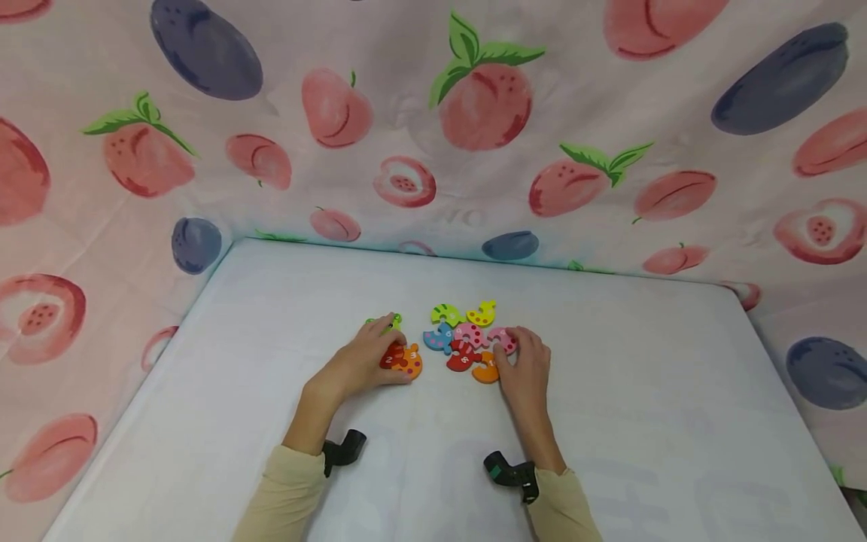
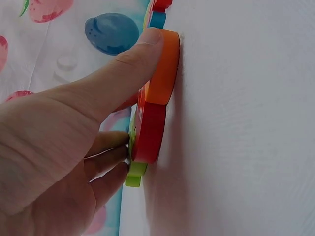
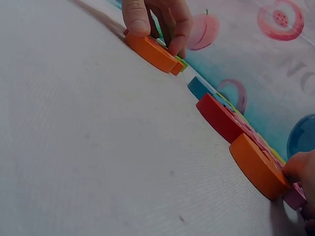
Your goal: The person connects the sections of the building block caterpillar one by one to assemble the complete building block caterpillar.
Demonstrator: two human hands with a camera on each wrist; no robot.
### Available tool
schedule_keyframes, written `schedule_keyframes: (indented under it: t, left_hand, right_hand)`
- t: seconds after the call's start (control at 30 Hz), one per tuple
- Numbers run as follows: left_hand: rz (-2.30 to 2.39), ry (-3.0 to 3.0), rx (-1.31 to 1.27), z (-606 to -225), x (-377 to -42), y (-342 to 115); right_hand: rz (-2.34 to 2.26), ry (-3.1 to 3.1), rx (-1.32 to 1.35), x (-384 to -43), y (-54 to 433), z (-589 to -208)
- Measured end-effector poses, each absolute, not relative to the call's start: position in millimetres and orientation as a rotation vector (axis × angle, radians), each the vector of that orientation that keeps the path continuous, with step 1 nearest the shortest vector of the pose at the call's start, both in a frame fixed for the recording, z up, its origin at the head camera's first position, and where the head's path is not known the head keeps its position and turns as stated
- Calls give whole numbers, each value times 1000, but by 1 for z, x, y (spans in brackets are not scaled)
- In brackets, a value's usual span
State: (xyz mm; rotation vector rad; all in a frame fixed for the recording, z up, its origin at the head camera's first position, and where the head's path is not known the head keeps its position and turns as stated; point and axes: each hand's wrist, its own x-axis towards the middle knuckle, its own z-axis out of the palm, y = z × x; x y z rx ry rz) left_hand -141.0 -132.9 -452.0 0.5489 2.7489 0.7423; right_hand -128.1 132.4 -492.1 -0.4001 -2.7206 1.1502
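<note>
My left hand point(image 1: 366, 357) grips an orange puzzle piece point(image 1: 409, 363) with a number and spots, thumb on its near edge in the left wrist view. A red piece point(image 2: 150, 132) sits against it, and a green piece point(image 2: 136, 174) shows beyond, by the other fingers. My right hand point(image 1: 528, 369) has thumb and forefinger at a spotted pink piece point(image 1: 502, 339), at the right end of a second group. Next to that thumb lies another orange piece point(image 3: 258, 167), its right side partly covered by the hand.
Between the hands lie a blue piece point(image 1: 439, 337), a red piece point(image 1: 462, 357), another pink piece point(image 1: 469, 334), a striped green piece point(image 1: 445, 313) and a yellow piece point(image 1: 482, 313). The white tabletop point(image 1: 643, 406) meets a fruit-print cloth point(image 1: 406, 113) at the back.
</note>
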Motion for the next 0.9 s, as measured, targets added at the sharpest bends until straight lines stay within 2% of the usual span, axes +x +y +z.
schedule_keyframes:
  t: [0.5, 0.9]
  left_hand:
    - [760, 2738, 554, -454, -142, -135]
    - [763, 2713, 527, -453, -143, -137]
  right_hand:
    - [1275, -2540, -431, -126, 131, -492]
    - [1319, -2445, -249, -120, 112, -491]
